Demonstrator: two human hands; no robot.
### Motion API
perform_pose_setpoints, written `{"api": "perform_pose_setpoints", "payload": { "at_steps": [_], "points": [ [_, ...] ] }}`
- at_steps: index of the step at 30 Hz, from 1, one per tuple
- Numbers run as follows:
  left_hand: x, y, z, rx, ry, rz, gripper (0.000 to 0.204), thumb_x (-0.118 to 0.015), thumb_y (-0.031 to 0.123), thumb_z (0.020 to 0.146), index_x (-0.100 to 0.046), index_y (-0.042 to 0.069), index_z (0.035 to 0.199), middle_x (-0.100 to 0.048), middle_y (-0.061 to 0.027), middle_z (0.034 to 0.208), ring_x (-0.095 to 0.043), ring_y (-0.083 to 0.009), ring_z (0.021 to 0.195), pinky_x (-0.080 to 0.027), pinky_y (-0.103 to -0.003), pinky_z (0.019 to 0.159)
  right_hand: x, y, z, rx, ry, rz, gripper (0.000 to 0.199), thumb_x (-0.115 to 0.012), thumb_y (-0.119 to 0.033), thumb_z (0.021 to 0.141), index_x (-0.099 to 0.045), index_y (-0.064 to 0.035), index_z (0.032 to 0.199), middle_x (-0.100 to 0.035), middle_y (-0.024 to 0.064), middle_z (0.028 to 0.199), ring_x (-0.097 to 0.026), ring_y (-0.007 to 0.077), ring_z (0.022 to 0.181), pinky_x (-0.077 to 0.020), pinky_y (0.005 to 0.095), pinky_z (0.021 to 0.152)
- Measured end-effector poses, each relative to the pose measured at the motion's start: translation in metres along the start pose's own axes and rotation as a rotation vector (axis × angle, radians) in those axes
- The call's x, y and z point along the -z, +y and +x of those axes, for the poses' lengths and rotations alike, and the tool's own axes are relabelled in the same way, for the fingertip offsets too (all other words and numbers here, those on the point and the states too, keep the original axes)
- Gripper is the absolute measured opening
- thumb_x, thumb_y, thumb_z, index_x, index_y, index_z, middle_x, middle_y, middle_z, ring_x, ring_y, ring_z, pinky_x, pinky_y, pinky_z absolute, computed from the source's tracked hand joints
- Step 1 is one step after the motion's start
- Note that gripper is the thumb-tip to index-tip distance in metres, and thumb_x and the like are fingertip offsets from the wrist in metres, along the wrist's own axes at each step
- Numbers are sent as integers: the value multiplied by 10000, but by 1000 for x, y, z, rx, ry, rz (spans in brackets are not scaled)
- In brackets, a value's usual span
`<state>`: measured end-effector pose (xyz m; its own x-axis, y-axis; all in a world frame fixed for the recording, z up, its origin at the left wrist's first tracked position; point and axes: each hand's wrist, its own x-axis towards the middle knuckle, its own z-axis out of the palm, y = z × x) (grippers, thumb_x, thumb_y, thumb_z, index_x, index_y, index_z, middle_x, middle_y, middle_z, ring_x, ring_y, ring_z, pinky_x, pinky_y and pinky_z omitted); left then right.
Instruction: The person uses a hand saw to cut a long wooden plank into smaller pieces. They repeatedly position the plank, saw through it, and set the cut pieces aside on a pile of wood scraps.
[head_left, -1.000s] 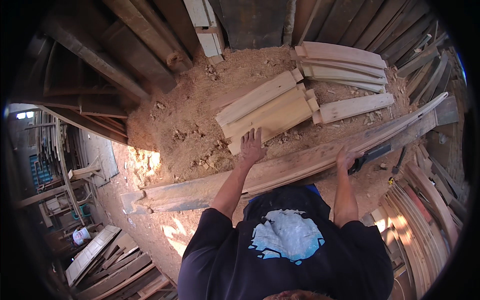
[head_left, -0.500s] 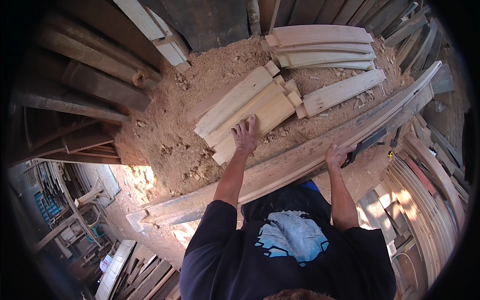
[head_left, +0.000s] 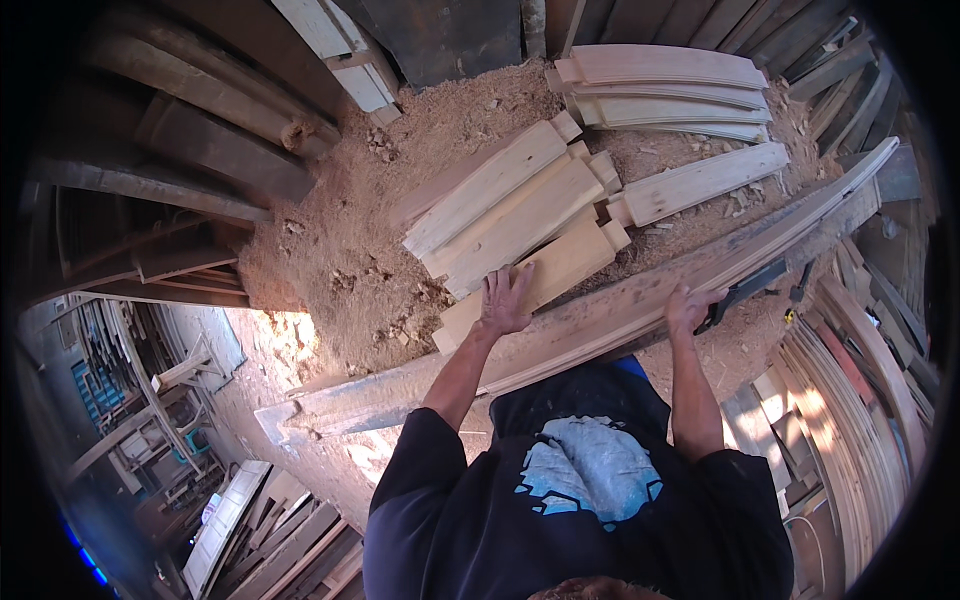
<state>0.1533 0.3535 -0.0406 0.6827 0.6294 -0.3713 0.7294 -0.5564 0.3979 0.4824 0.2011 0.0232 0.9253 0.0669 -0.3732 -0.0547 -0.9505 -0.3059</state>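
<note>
Several pale planks with stepped ends lie side by side on the sawdust, and my left hand [head_left: 507, 300] rests spread on the nearest plank [head_left: 570, 270]. This plank sits slightly apart from the neighbouring plank [head_left: 527, 225]. My right hand [head_left: 690, 308] is at the near edge of a long curved board [head_left: 600, 318], its fingers closed at a black-handled tool [head_left: 742, 292]. The tool looks like a saw, but the hand and board partly hide it. That long board stretches across in front of me, between my body and the planks.
A stack of curved planks [head_left: 670, 92] and a single plank [head_left: 708, 184] lie farther right. Dark timbers [head_left: 225, 160] lean at the far left. Curved strips [head_left: 850, 430] are stacked at my right; scrap boards [head_left: 290, 550] lie low on the left.
The nearest plank has slid toward me, away from its neighbour, with my left hand on it. My right hand stays by the black-handled tool. The whole view has shifted slightly.
</note>
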Motion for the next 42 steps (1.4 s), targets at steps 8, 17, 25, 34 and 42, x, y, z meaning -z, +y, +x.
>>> {"api": "perform_pose_setpoints", "payload": {
  "at_steps": [8, 17, 25, 34, 42],
  "points": [
    [53, -29, -12, 38, 145, 35, 1098, -825, 278, 574, -321, 246, 1549, -410, -190, 1343, -397, -395, 1228, -317, -535, 1065, 1, 1, 3, -45, -29, 26, 1031, -596, -297, 897, 134, 82, 1519, -508, 401, 1339, -526, 501, 1246, -408, 477, 1083],
    [98, -111, -34, 715, 292, -119, 1164, -827, 296, 621, -171, 251, 1581, -326, -332, 1446, -346, -499, 1296, -234, -620, 1122, -16, 12, 9, -5, 32, -43, 1023, -621, -315, 922, 119, 97, 1496, -500, 392, 1352, -526, 488, 1261, -419, 481, 1067],
    [119, -201, -65, 1059, 355, -190, 1174, -828, 318, 649, -130, 224, 1589, -369, -318, 1384, -348, -503, 1305, -276, -618, 1090, -18, 11, 15, -55, 29, -87, 998, -641, -364, 908, 38, 73, 1494, -497, 400, 1342, -531, 515, 1235, -426, 502, 1052],
    [124, -207, -53, 1015, 301, -106, 1170, -828, 433, 748, -73, 168, 1603, -41, -372, 1604, -127, -581, 1457, -146, -684, 1143, -25, 59, 44, 68, 67, -52, 1027, -629, -317, 910, 113, 119, 1472, -477, 410, 1339, -526, 499, 1237, -425, 490, 1044],
    [36, -81, 26, 303, -16, 88, 1139, -791, 486, 787, -75, 157, 1608, -124, -287, 1623, -183, -414, 1502, -191, -591, 1193, -19, 34, 24, 50, 45, -9, 1008, -606, -299, 922, 114, 152, 1463, -458, 413, 1360, -512, 505, 1253, -423, 464, 1069]
  ]
}}
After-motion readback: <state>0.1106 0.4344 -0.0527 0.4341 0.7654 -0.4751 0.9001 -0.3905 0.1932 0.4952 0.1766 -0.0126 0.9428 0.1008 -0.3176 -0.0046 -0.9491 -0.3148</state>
